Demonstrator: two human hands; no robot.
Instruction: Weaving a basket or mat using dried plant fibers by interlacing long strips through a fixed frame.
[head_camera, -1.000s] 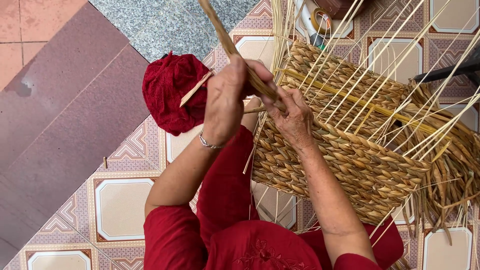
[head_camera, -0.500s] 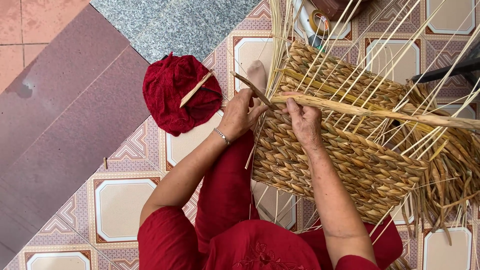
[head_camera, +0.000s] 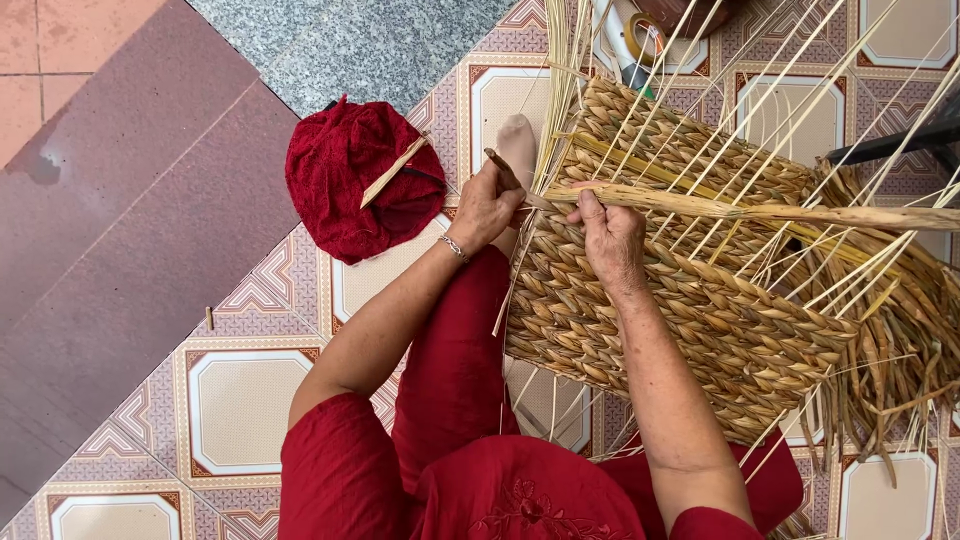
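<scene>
A half-woven straw basket (head_camera: 690, 270) lies across my lap, with thin pale stakes fanning out from its upper rim. My left hand (head_camera: 487, 208) is at the basket's left edge, fingers closed around a dark wooden tool (head_camera: 503, 172). My right hand (head_camera: 612, 235) rests on the woven wall and grips a thick twisted straw strand (head_camera: 800, 212) that runs off to the right. A silver bracelet sits on my left wrist. I wear red trousers and a red top.
A red knitted hat (head_camera: 355, 180) with a wooden stick on it lies on the patterned floor tiles to the left. A tape roll (head_camera: 642, 35) and tools sit at the top. Loose straw ends (head_camera: 900, 350) spread out at the right. A dark stone step lies far left.
My left hand has come down from a raised position to the basket's edge. The thick straw strand has swung from upright to lying across the basket toward the right.
</scene>
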